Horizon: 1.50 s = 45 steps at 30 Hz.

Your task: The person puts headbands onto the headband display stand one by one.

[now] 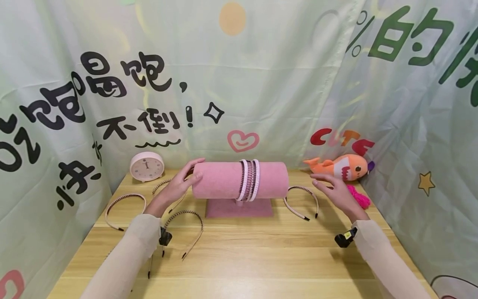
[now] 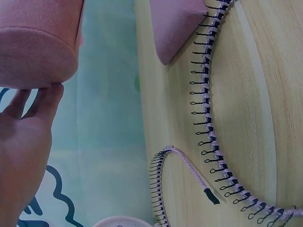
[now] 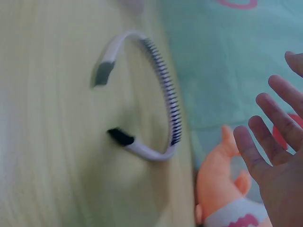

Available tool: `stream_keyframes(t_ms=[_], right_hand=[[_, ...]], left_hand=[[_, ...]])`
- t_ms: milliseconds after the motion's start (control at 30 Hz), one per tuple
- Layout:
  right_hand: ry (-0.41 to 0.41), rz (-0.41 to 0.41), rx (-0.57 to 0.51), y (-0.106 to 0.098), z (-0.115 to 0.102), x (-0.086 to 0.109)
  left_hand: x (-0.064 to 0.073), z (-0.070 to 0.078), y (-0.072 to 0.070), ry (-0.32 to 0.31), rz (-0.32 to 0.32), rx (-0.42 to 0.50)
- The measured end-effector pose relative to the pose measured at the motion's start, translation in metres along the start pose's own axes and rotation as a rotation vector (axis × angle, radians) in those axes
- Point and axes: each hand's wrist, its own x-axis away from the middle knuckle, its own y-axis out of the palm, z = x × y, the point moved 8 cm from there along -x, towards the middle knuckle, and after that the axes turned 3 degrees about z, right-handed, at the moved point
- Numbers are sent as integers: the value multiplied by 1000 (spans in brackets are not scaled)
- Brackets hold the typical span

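Note:
A pink padded roll stand [image 1: 220,180] stands upright on the table, with white and dark toothed headbands [image 1: 244,180] side by side around its middle. My left hand [image 1: 179,182] touches the roll's left end with fingers extended; the left wrist view shows the fingertips [image 2: 54,94] against that end. Off to the right, my right hand [image 1: 336,191] hangs in the air, fingers spread, holding nothing. Beneath and left of it a headband [image 1: 300,189] lies on the table, its toothed band [image 3: 168,94] and dark tips showing in the right wrist view.
More headbands lie at the left, one [image 1: 201,228] in front of my left wrist and another [image 1: 125,197] further left. A pink clock [image 1: 147,167] stands at the back left. An orange plush shark [image 1: 325,166] and a bright pink bundle [image 1: 360,198] are at the back right. Printed cloth encloses the table.

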Motion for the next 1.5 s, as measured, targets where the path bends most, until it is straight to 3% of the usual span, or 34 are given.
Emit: stream_keyframes(t_ms=[300,667,1067,1500], right_hand=[[63,-32,32,9,34,-2],[19,-89,73,23,52,-4],[-40,-143,209,44,57,-16],[-38,-93,263,31,52,-3]], left_hand=[[1,0,-2,-4,1,8],[-1,1,-1,-1,-3,11],[0,1,0,-2,-2,0],[0,0,0,2,-5,11]])
